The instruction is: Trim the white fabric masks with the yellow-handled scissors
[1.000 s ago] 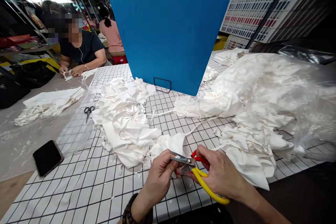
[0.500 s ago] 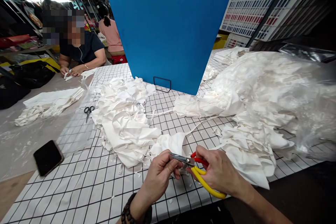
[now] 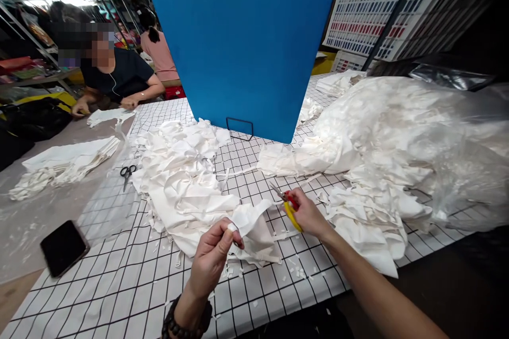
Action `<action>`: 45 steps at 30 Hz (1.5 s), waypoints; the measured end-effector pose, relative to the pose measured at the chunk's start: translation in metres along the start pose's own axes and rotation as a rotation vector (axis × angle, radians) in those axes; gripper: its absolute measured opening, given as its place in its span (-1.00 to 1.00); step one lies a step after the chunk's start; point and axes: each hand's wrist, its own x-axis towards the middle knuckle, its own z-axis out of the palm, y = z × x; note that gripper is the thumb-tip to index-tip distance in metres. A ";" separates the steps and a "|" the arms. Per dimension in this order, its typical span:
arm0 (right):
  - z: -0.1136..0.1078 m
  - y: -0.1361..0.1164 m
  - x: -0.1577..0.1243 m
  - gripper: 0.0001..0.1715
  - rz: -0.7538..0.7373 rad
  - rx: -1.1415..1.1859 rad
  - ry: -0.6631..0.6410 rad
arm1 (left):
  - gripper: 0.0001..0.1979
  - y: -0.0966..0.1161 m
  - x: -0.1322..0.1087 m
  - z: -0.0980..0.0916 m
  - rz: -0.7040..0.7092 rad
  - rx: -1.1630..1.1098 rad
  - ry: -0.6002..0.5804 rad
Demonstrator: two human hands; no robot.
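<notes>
My left hand (image 3: 217, 251), with a beaded bracelet at the wrist, pinches the edge of a white fabric piece (image 3: 254, 222) low over the table. My right hand (image 3: 308, 214) is wrapped round the red and yellow handles of a pair of scissors (image 3: 287, 202). The blades point up and left, over a thin white strip. A large heap of white fabric pieces (image 3: 178, 169) lies beyond my left hand. To the right of my right hand is another pile of white pieces (image 3: 366, 217). Small white clippings (image 3: 298, 271) lie scattered between my hands and the table's front edge.
A tall blue panel (image 3: 246, 47) stands at the back of the checked table (image 3: 119, 275). A big clear bag (image 3: 397, 122) of white pieces fills the right. Dark scissors (image 3: 128, 174) and a phone (image 3: 64, 248) lie left. A co-worker (image 3: 119, 74) sits at the far left.
My hands have moved apart: the left to the left with the fabric, the right forward with the scissors. The blades have left the fabric edge at my left fingers. The co-worker's hands have spread apart.
</notes>
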 end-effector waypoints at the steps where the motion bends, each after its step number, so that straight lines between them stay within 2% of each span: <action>1: 0.006 0.000 0.007 -0.75 0.000 -0.008 -0.016 | -0.78 0.002 0.000 -0.001 0.009 0.006 0.013; 5: 0.018 -0.006 0.027 -0.75 -0.002 0.004 -0.107 | -0.77 0.019 0.009 -0.017 0.097 0.118 0.071; 7: 0.016 -0.013 0.030 -0.75 -0.017 0.022 -0.110 | -0.75 0.033 0.018 -0.033 0.135 0.321 0.132; 8: 0.014 -0.018 0.029 -0.75 -0.026 0.033 -0.100 | -0.76 0.040 0.021 -0.041 0.140 0.480 0.206; 10: 0.011 -0.030 0.021 -0.75 -0.050 0.062 -0.077 | -0.76 0.049 0.024 -0.051 0.130 0.842 0.456; 11: 0.011 -0.037 0.015 -0.76 -0.066 0.085 -0.070 | -0.73 0.049 0.022 -0.051 0.107 0.983 0.577; 12: 0.012 -0.044 0.007 -0.77 -0.084 0.112 -0.073 | -0.70 0.045 0.019 -0.047 0.071 1.052 0.640; 13: 0.014 -0.051 -0.002 -0.77 -0.102 0.143 -0.083 | -0.68 0.037 0.014 -0.040 0.012 1.041 0.611; 14: 0.018 -0.057 -0.011 -0.77 -0.117 0.173 -0.093 | -0.66 0.026 0.008 -0.029 -0.072 0.954 0.502; 16: 0.028 -0.067 -0.031 -0.76 -0.128 0.211 -0.116 | -0.59 -0.003 -0.001 -0.002 -0.290 0.617 0.139; 17: 0.033 -0.070 -0.042 -0.76 -0.125 0.210 -0.124 | -0.55 -0.019 -0.004 0.012 -0.379 0.441 0.059; 18: 0.038 -0.071 -0.052 -0.77 -0.121 0.198 -0.129 | -0.52 -0.032 -0.005 0.025 -0.419 0.291 0.065; 20: 0.045 -0.071 -0.069 -0.79 -0.116 0.154 -0.132 | -0.52 -0.052 -0.003 0.042 -0.433 0.074 0.156; 23: 0.046 -0.065 -0.087 -0.81 -0.097 0.091 -0.157 | -0.57 -0.058 0.001 0.045 -0.411 -0.018 0.242; 27: 0.036 -0.055 -0.084 -0.78 0.011 0.201 -0.158 | -0.59 -0.047 -0.002 0.029 -0.370 0.097 0.181; 30: 0.036 -0.049 -0.067 -0.71 -0.003 0.391 -0.113 | -0.64 -0.036 -0.008 0.022 -0.280 0.219 0.153; 35: 0.062 -0.051 -0.045 -0.63 -0.118 0.581 -0.319 | -0.64 -0.012 -0.015 0.020 -0.238 0.402 0.025; 37: 0.072 -0.055 -0.041 -0.60 -0.133 0.618 -0.273 | -0.67 -0.006 -0.017 0.017 -0.172 0.510 0.052; 41: 0.083 -0.061 -0.037 -0.60 -0.071 0.689 -0.089 | -0.76 -0.007 -0.019 0.012 0.053 0.676 0.254; 43: 0.085 -0.064 -0.037 -0.56 -0.034 0.713 -0.104 | -0.76 -0.013 -0.018 0.011 0.091 0.607 0.247; 45: 0.082 -0.064 -0.039 -0.54 -0.011 0.711 -0.168 | -0.74 -0.021 -0.015 0.012 0.078 0.450 0.184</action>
